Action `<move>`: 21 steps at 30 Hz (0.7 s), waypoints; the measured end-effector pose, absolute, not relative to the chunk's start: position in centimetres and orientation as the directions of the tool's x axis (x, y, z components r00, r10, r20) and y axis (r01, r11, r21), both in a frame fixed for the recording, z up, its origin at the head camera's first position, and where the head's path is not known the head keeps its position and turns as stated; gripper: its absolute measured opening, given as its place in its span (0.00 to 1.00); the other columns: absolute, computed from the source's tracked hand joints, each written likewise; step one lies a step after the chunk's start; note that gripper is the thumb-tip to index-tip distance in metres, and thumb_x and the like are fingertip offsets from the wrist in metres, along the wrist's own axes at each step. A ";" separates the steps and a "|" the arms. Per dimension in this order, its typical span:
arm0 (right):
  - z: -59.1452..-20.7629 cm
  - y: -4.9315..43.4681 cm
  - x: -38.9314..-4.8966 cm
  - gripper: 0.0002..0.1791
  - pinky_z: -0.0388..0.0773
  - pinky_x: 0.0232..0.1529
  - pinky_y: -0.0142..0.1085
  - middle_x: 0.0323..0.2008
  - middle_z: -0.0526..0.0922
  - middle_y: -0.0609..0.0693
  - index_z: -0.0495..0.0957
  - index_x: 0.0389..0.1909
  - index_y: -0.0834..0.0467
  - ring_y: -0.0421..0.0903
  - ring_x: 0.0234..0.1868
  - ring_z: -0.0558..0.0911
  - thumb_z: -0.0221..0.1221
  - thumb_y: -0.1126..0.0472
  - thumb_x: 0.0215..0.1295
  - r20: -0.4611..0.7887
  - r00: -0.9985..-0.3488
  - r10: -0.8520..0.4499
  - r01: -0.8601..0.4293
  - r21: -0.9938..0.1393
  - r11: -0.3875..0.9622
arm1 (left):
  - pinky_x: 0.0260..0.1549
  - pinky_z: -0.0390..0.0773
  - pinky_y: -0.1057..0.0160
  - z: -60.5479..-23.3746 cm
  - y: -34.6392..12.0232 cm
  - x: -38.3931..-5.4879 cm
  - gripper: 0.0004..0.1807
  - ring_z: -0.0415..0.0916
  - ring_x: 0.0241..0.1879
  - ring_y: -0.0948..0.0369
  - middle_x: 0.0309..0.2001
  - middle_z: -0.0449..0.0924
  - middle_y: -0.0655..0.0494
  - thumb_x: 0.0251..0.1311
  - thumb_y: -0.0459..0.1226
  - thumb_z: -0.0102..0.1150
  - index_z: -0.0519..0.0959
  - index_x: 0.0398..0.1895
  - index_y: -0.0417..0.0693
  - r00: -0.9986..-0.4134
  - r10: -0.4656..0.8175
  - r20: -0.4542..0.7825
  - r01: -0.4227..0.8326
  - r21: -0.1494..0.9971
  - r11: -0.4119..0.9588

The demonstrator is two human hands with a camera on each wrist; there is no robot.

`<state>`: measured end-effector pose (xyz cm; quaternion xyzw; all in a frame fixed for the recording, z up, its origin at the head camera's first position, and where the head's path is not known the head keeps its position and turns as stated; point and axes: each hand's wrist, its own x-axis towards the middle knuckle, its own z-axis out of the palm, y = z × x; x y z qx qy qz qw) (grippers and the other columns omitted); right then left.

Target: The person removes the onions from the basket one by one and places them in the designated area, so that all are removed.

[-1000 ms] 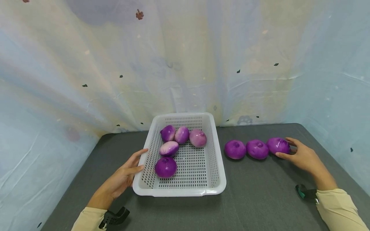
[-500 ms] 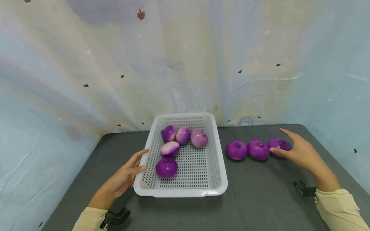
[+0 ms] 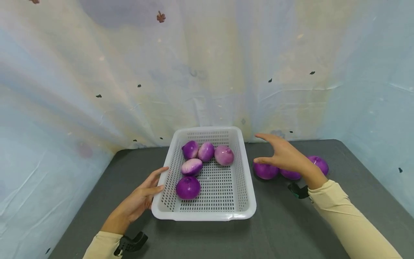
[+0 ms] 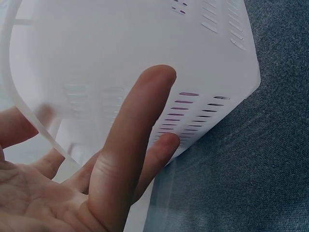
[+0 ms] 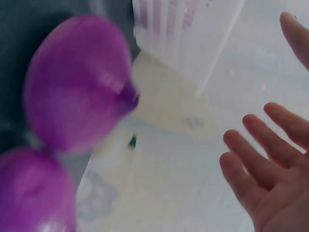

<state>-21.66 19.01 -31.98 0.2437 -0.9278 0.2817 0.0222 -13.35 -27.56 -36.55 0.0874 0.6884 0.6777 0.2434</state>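
A white plastic basket (image 3: 203,216) stands on the dark table. Its left rim is held by my left hand (image 3: 137,201), with thumb and forefinger over the edge; in the left wrist view other fingers (image 4: 130,140) lie outside the wall. Inside sit several purple onions, such as a dark one (image 3: 188,187), a white-streaked one (image 3: 192,167) and a pinkish one (image 3: 224,155). My right hand (image 3: 284,153) hovers with spread fingers over the onion row right of the basket, holding nothing. It partly hides the nearest onion (image 3: 266,171) and the middle onion (image 3: 291,175).
A third onion (image 3: 318,164) sits at the right end of the row. The basket's right half shows its bare slotted floor (image 3: 220,190). A pale patterned curtain (image 3: 207,72) hangs behind the dark tabletop (image 3: 284,230).
My right hand has let go of the rightmost onion and moved left above the row, near the basket. The left hand has stayed on the basket's rim.
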 end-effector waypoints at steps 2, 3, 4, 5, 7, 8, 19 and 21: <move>-32.0 17.8 -22.3 0.51 0.60 0.70 0.62 0.73 0.65 0.59 0.61 0.75 0.56 0.62 0.74 0.63 0.72 0.43 0.54 0.185 -0.854 -0.485 -0.506 -0.509 0.696 | 0.42 0.84 0.49 -36.5 -27.5 -13.3 0.36 0.79 0.58 0.54 0.80 0.37 0.43 0.77 0.41 0.44 0.40 0.80 0.64 -0.867 0.450 -0.214 -0.207 0.976 0.064; -32.1 17.2 -22.6 0.51 0.60 0.70 0.61 0.73 0.66 0.59 0.61 0.74 0.57 0.61 0.74 0.63 0.73 0.44 0.53 0.186 -0.841 -0.508 -0.525 -0.508 0.683 | 0.42 0.84 0.49 -36.5 -27.5 -13.3 0.36 0.79 0.58 0.54 0.80 0.38 0.43 0.77 0.41 0.44 0.40 0.79 0.64 -0.867 0.450 -0.213 -0.207 0.976 0.064; -32.0 16.6 -22.8 0.51 0.61 0.71 0.60 0.72 0.66 0.58 0.62 0.74 0.57 0.60 0.74 0.64 0.74 0.45 0.52 0.182 -0.829 -0.529 -0.539 -0.511 0.670 | 0.42 0.84 0.49 -36.5 -27.5 -13.3 0.36 0.79 0.58 0.53 0.80 0.38 0.43 0.77 0.41 0.44 0.40 0.79 0.64 -0.867 0.450 -0.214 -0.207 0.976 0.065; -32.0 16.0 -23.0 0.51 0.62 0.70 0.59 0.72 0.67 0.58 0.62 0.74 0.57 0.60 0.73 0.65 0.74 0.47 0.52 0.175 -0.818 -0.548 -0.550 -0.515 0.657 | 0.42 0.84 0.49 -36.5 -27.5 -13.3 0.36 0.79 0.58 0.53 0.80 0.38 0.43 0.77 0.41 0.44 0.40 0.79 0.64 -0.868 0.448 -0.215 -0.208 0.976 0.065; -31.8 14.9 -23.4 0.51 0.64 0.69 0.58 0.72 0.67 0.57 0.62 0.74 0.57 0.59 0.72 0.67 0.75 0.50 0.51 0.157 -0.797 -0.583 -0.569 -0.519 0.638 | 0.43 0.84 0.48 -36.5 -27.4 -13.3 0.36 0.78 0.58 0.53 0.80 0.37 0.44 0.77 0.41 0.45 0.41 0.79 0.64 -0.869 0.445 -0.217 -0.210 0.975 0.065; -31.8 14.4 -23.6 0.50 0.65 0.69 0.58 0.72 0.67 0.58 0.62 0.74 0.57 0.60 0.72 0.67 0.75 0.51 0.51 0.149 -0.787 -0.599 -0.579 -0.516 0.631 | 0.43 0.84 0.48 -36.5 -27.4 -13.3 0.36 0.78 0.58 0.53 0.80 0.37 0.45 0.77 0.41 0.45 0.41 0.79 0.64 -0.869 0.445 -0.218 -0.211 0.975 0.066; -34.1 10.8 -26.8 0.48 0.42 0.77 0.58 0.72 0.67 0.56 0.64 0.73 0.60 0.56 0.74 0.65 0.74 0.53 0.52 0.069 -0.726 -0.685 -0.621 -0.496 0.608 | 0.43 0.84 0.47 -36.6 -27.7 -13.5 0.36 0.78 0.59 0.53 0.80 0.35 0.46 0.77 0.41 0.45 0.40 0.79 0.65 -0.859 0.462 -0.219 -0.220 0.974 0.052; -34.1 10.3 -27.2 0.48 0.35 0.78 0.58 0.73 0.67 0.55 0.64 0.73 0.60 0.55 0.75 0.64 0.74 0.53 0.52 0.052 -0.728 -0.683 -0.620 -0.475 0.625 | 0.43 0.84 0.48 -36.6 -27.8 -13.6 0.36 0.78 0.59 0.53 0.81 0.35 0.46 0.77 0.41 0.44 0.40 0.79 0.65 -0.858 0.464 -0.219 -0.220 0.974 0.053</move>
